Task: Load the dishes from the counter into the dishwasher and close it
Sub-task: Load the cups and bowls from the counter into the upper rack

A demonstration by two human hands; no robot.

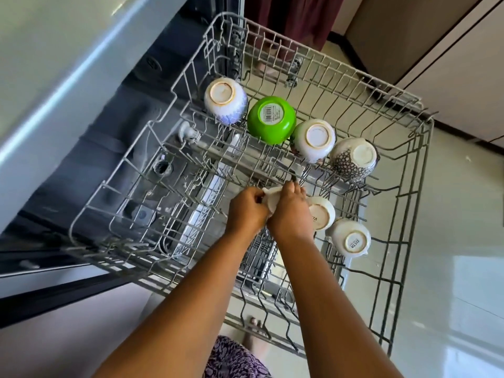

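Since the left hand and right hand both have fingers curled round the white cup, seat it mouth-down in the rack. Mind the neighbouring cup.

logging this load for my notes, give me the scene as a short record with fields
rack: pulled out, partly loaded
back row: blue-white bowl, green bowl, white bowl, patterned bowl, all upturned
front row: two cups, upturned
left hand: grips held dish
right hand: grips the same dish, beside the cups
held dish: white, low in the rack
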